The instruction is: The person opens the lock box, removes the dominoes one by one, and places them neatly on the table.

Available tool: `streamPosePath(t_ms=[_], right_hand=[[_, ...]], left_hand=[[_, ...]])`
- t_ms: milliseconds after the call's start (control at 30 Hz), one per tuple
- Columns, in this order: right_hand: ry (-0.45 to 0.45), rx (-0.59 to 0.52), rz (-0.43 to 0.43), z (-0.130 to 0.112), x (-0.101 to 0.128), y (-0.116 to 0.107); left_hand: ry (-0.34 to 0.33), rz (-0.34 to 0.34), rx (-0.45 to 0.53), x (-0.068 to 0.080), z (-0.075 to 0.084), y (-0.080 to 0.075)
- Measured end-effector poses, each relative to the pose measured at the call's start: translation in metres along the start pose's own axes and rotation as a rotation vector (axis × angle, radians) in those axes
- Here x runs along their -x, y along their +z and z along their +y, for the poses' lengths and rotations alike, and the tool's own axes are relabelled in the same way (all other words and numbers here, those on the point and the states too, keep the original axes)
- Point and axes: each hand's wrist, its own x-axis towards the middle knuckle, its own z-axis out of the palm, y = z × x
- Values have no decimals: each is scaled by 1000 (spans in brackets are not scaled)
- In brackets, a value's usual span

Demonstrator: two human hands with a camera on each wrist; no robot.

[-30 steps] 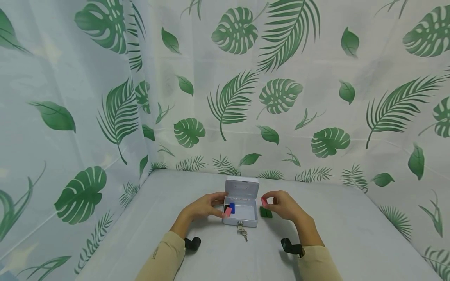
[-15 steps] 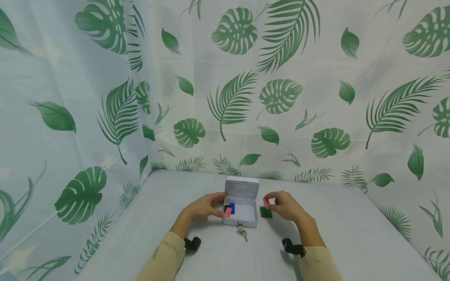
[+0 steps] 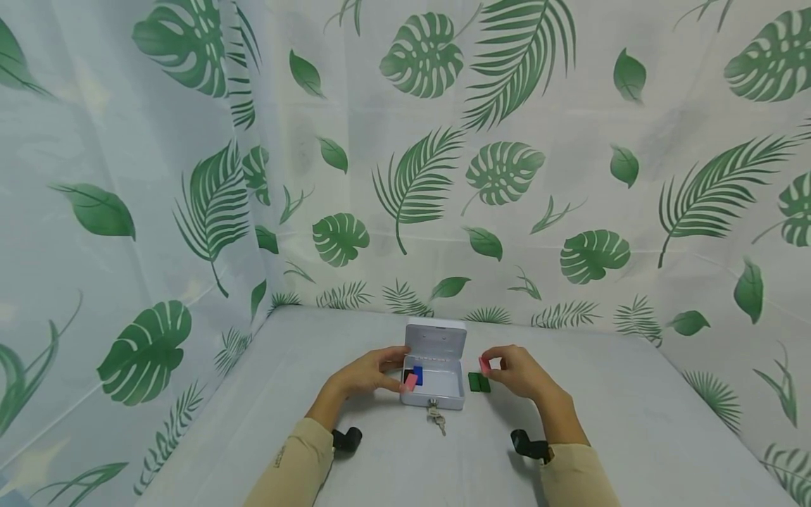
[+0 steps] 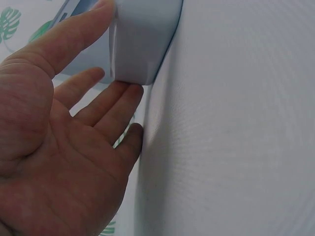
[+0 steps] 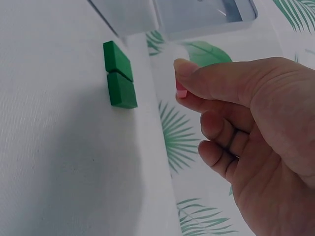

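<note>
A small white metal cash box (image 3: 434, 404) stands on the table with its lid up. Inside, at its left end, lie a pink block (image 3: 411, 382), a blue block (image 3: 418, 375) and something dark. My left hand (image 3: 364, 373) rests against the box's left side, thumb at the rim and fingers extended along the wall (image 4: 140, 44). Between thumb and forefinger, my right hand (image 3: 516, 371) pinches a second pink block (image 5: 181, 92), raised to the right of the box. Below it two green blocks (image 5: 121, 90) lie side by side on the table.
Keys (image 3: 437, 417) hang from the lock at the box's front. White table covering (image 3: 380, 465) spreads all around, and a leaf-patterned curtain (image 3: 405, 282) closes off the back and left. A black wrist camera (image 3: 528, 445) sits on the right forearm, another (image 3: 347, 440) on the left.
My right hand has drifted slightly to the right with the pink block, uncovering more of the green blocks. The left hand and the box stay where they were.
</note>
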Motion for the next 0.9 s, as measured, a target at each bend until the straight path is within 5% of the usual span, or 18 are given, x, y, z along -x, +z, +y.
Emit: streamPosePath(t_ms=[900], right_hand=[[53,34,-55,11,5,-2]], left_hand=[[15,-12,2,0,-1,-1]])
